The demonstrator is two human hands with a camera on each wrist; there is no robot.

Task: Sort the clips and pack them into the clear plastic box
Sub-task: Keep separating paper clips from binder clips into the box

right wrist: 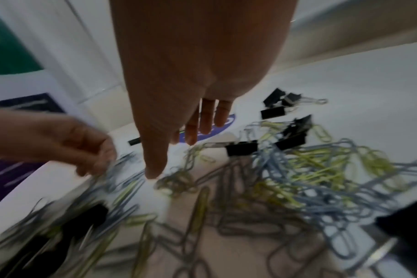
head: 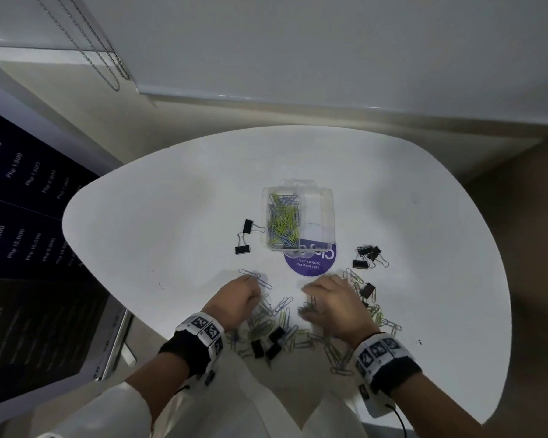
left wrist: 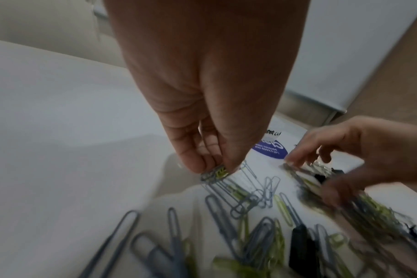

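Pinching paper clips [left wrist: 214, 174], left hand [head: 238, 300] risks dragging tangled neighbours; right hand [head: 332, 303], fingers extended, rakes pile beside binder clips [head: 268, 343].

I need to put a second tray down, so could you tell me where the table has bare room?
Bare patches: the table's left half, beyond the two binder clips beside the clear box; the far edge behind the box; the far right. Crowded: the near middle, where both hands work the paper clip pile.
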